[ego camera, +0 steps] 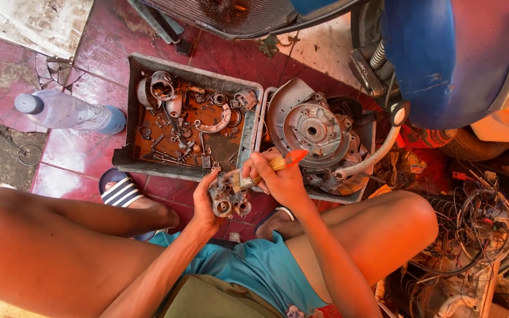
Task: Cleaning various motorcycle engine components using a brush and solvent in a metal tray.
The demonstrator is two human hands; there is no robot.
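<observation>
Here: brushing a small metal part

The left hand (207, 197) grips a grimy metal part (229, 200) above the knees, near the tray (134, 150) of bits. The right hand (281, 179) pinches a brush (269, 168) (orange handle) against it. Best to hold the part steady and use short strokes.

Plastic bottle (69, 111) lies beside parts tray (132, 106).
</observation>
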